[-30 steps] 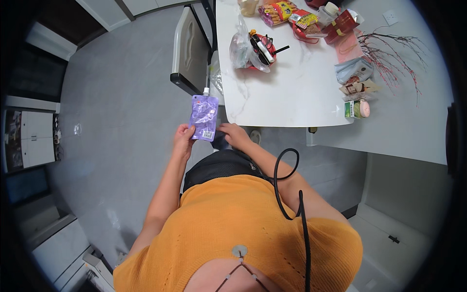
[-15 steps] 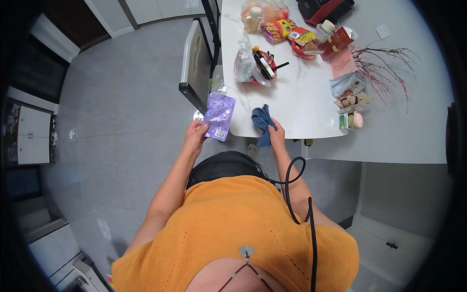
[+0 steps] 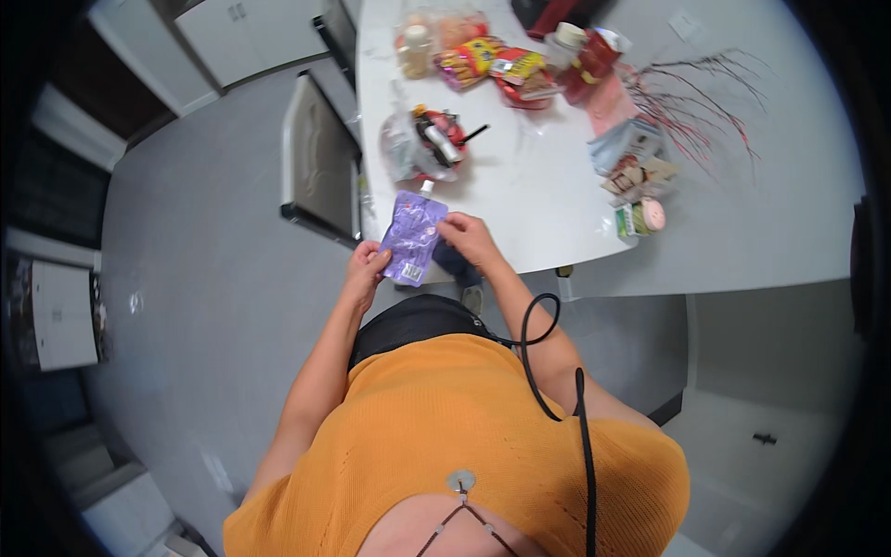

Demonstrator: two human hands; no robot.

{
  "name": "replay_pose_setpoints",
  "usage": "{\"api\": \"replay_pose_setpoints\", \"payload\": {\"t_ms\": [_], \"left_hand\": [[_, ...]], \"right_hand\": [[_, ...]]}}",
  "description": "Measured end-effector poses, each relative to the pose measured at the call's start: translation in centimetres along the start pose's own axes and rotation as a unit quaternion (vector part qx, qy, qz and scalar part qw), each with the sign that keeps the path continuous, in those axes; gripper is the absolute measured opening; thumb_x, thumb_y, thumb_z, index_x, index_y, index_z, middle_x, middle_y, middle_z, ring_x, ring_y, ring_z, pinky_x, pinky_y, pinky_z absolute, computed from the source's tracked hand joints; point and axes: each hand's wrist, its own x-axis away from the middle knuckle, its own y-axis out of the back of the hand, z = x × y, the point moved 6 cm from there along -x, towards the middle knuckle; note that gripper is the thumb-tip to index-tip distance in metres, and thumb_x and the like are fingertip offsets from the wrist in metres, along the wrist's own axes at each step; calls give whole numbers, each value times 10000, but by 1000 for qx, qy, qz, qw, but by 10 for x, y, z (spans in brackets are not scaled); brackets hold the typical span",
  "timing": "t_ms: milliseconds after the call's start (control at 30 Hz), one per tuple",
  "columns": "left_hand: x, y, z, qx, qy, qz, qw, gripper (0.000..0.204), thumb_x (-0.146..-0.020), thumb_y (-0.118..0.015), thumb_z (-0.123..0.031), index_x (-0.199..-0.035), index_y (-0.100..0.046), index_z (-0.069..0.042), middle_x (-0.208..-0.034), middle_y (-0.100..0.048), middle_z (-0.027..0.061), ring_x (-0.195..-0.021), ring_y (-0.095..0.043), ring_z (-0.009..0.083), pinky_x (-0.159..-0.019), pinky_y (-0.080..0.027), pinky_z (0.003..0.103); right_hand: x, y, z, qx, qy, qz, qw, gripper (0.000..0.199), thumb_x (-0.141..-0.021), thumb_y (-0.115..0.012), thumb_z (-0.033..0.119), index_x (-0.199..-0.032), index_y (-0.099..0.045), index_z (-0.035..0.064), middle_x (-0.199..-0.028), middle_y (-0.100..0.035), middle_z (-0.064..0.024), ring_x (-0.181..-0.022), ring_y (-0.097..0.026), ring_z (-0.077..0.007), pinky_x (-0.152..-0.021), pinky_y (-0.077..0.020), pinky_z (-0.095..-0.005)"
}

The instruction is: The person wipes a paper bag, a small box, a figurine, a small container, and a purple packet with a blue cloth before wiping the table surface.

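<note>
My left hand [image 3: 368,271] grips a purple spout pouch [image 3: 414,232] by its lower left edge, thumb on the front. The pouch has a white cap [image 3: 427,188] at its top and is tilted slightly, held over the table's near left corner. At the pouch's right edge is my right hand [image 3: 471,241], its fingers bent against it. A dark blue cloth [image 3: 456,266] hangs under that hand, partly hidden behind the pouch and the fingers.
On the white table [image 3: 538,204] sit a red basket [image 3: 453,139] with a plastic bag, snack packs [image 3: 469,63] and a capped bottle [image 3: 415,54]. Pouches and a pink-lidded jar [image 3: 653,214] line the right side, near dry branches [image 3: 696,111]. A chair [image 3: 320,158] stands left.
My right hand has brought the cloth left, up to the pouch's right edge. The pouch now shows its white cap. The view has shifted, so the table appears further left.
</note>
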Motion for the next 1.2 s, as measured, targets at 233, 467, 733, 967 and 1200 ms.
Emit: {"api": "replay_pose_setpoints", "payload": {"t_ms": [233, 467, 733, 967, 1200], "left_hand": [[-41, -75, 27, -81, 58, 5, 995, 141, -811, -556, -71, -928, -479, -88, -867, -582, 21, -786, -549, 92, -692, -445, 235], [-72, -117, 58, -93, 112, 18, 989, 126, -827, -545, -138, -931, -490, -91, -919, -582, 42, -813, -558, 127, -694, -454, 244], [-99, -151, 85, -83, 137, -13, 987, 132, -831, -551, -154, -935, -504, -87, -946, -583, 52, -810, -560, 130, -691, -452, 246], [-110, -170, 96, -69, 129, -33, 989, 135, -832, -549, -149, -940, -500, -83, -944, -582, 63, -817, -564, 138, -689, -464, 252], [-112, -182, 101, -69, 125, -50, 988, 154, -828, -555, -175, -940, -501, -85, -965, -577, 58, -845, -550, 147, -719, -438, 271]], "right_hand": [[20, 100, -15, -114, -66, -96, 987, 103, -817, -548, 120, -810, -550, 17, -691, -584, -33, -599, -579, -86, -480, -441, -192], [59, 264, -90, -118, 9, -406, 906, 90, -845, -516, 91, -800, -518, 13, -771, -597, -73, -685, -602, -131, -590, -480, -213], [63, 379, -123, -159, 43, -545, 822, 116, -849, -524, 106, -812, -514, -4, -790, -577, -53, -731, -579, -114, -663, -479, -218], [35, 393, -137, -193, 43, -570, 797, 130, -850, -519, 105, -846, -517, -25, -842, -568, -69, -789, -574, -131, -707, -485, -238], [27, 395, -142, -285, 31, -581, 762, 148, -847, -512, 87, -947, -517, -22, -934, -552, -70, -841, -560, -144, -762, -472, -269]]}}
